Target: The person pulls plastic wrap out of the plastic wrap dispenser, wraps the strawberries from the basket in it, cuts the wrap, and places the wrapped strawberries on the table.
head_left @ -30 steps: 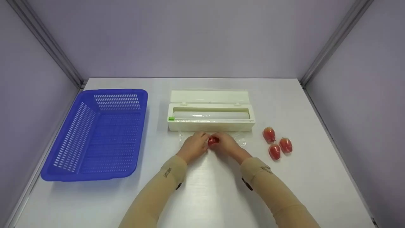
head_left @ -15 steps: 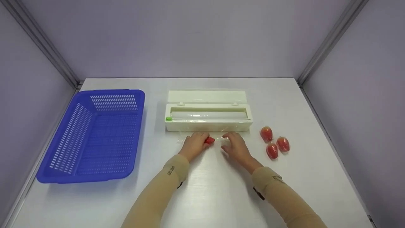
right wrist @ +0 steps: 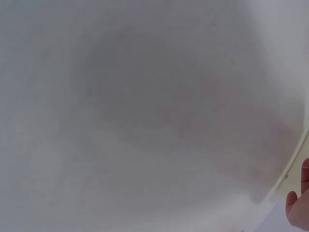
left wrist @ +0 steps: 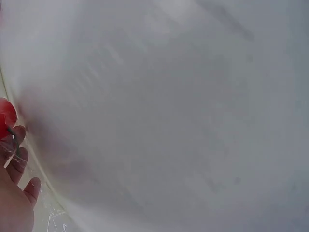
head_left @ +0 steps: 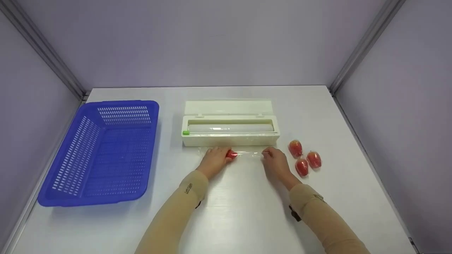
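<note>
In the head view my left hand (head_left: 213,161) holds a small red apple (head_left: 231,154) low over the table, just in front of a white cling film dispenser (head_left: 230,141). The left wrist view catches the same apple (left wrist: 7,116) with a dark stem and my fingers curled at it. Clear cling film (head_left: 249,154) stretches from the apple to my right hand (head_left: 276,163), which pinches its right end. Only part of my right hand (right wrist: 298,210) shows at the edge of the right wrist view.
Three film-wrapped red apples (head_left: 302,167) lie right of my right hand. A blue plastic basket (head_left: 152,155) stands on the left. The dispenser's lid (head_left: 229,107) is raised back, showing the film roll (head_left: 229,128). Walls border the white table (head_left: 240,218).
My right hand has let go of the apple, moved right and taken hold of the film's right end. My left hand keeps the apple, which sits slightly further left in view.
</note>
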`<state>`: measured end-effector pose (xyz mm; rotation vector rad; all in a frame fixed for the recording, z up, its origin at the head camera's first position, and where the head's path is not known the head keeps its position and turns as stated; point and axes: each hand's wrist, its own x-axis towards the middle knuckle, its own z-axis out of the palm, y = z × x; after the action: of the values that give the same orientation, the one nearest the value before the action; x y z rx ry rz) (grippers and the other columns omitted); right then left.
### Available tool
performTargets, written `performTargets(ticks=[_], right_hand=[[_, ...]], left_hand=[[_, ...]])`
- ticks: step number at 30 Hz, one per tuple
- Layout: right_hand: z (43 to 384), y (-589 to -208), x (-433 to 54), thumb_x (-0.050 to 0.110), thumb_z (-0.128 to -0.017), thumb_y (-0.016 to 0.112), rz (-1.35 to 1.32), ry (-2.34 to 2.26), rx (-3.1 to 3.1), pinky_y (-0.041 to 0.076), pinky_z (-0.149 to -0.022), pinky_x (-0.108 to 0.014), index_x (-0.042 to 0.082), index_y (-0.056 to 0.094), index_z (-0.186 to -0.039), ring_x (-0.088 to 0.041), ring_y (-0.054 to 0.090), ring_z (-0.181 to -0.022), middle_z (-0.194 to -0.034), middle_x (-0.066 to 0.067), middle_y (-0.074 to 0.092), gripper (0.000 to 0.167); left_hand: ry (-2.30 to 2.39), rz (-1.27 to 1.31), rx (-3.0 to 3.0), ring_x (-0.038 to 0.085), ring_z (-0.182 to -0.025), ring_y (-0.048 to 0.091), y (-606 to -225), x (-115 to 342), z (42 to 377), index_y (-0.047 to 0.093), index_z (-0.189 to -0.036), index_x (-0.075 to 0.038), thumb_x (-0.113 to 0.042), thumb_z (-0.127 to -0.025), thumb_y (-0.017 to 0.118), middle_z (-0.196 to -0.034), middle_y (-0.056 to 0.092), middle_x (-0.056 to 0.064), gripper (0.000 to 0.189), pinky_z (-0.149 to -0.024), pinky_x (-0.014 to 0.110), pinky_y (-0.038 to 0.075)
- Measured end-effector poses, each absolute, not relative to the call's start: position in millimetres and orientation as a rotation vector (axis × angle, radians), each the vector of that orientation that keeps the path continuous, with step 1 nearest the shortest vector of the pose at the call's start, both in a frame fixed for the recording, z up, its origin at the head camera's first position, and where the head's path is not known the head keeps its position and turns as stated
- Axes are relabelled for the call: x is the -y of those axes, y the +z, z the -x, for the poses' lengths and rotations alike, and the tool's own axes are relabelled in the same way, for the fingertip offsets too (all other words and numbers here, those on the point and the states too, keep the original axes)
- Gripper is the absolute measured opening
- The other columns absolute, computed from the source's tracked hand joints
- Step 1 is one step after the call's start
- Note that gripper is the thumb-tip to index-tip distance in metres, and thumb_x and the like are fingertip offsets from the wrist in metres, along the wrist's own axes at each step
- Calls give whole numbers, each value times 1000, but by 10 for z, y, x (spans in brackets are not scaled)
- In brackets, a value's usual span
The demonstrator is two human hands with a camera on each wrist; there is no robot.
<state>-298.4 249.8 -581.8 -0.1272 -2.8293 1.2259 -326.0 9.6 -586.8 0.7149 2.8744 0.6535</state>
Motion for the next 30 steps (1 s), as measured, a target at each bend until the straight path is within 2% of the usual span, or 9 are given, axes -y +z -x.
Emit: performTargets(ticks=[7,12,15,19,22,26,28,30], right_hand=[[3037,-5782,-2429,17,-91,54,359,1190,2836,46,-74,-34,7,51,-102,-23,54,-85,-92,-10,59,15],[3053,-5774,-2382,20,-91,53,463,1114,2841,46,-72,-35,8,43,-107,-24,55,-83,-94,-10,58,22],[3059,-5766,-2365,20,-91,53,507,1113,2825,44,-70,-34,8,41,-109,-25,55,-82,-93,-11,58,25],[3066,-5748,-2331,21,-91,52,565,1105,2825,44,-67,-34,9,39,-110,-25,55,-79,-91,-10,58,26],[3074,-5736,-2301,21,-90,51,598,1123,2832,46,-70,-35,9,37,-113,-26,55,-80,-92,-11,57,29],[3082,-5747,-2286,18,-90,50,593,1183,2807,46,-80,-38,6,35,-116,-26,52,-88,-100,-11,51,32],[3085,-5763,-2293,17,-90,50,555,1190,2796,44,-81,-37,5,38,-113,-24,49,-90,-102,-10,48,29],[3084,-5782,-2305,16,-90,50,521,1155,2806,43,-76,-36,5,41,-106,-24,47,-87,-98,-9,48,22]], left_hand=[[722,-703,-2905,23,-106,54,-5888,-133,3287,46,-127,-20,-39,-93,48,-111,63,3,39,-98,39,38],[597,-746,-2988,26,-112,53,-5874,-163,3273,49,-127,-17,-41,-95,43,-117,62,5,41,-102,43,37],[500,-775,-3027,26,-113,52,-5862,-163,3255,49,-126,-16,-45,-91,49,-119,61,6,46,-102,44,37],[400,-788,-3079,23,-108,53,-5857,-165,3235,48,-125,-18,-45,-84,61,-116,61,3,51,-96,41,41],[357,-808,-3144,23,-105,55,-5855,-177,3231,51,-121,-16,-41,-86,61,-113,60,4,45,-91,39,43],[340,-845,-3191,23,-100,56,-5861,-188,3244,54,-117,-11,-37,-88,59,-110,55,5,40,-89,37,45],[367,-857,-3173,23,-101,55,-5863,-184,3252,54,-118,-9,-35,-89,58,-110,53,5,39,-92,38,45],[429,-861,-3135,23,-103,54,-5866,-173,3259,54,-117,-8,-33,-90,57,-110,53,5,37,-95,38,44]])
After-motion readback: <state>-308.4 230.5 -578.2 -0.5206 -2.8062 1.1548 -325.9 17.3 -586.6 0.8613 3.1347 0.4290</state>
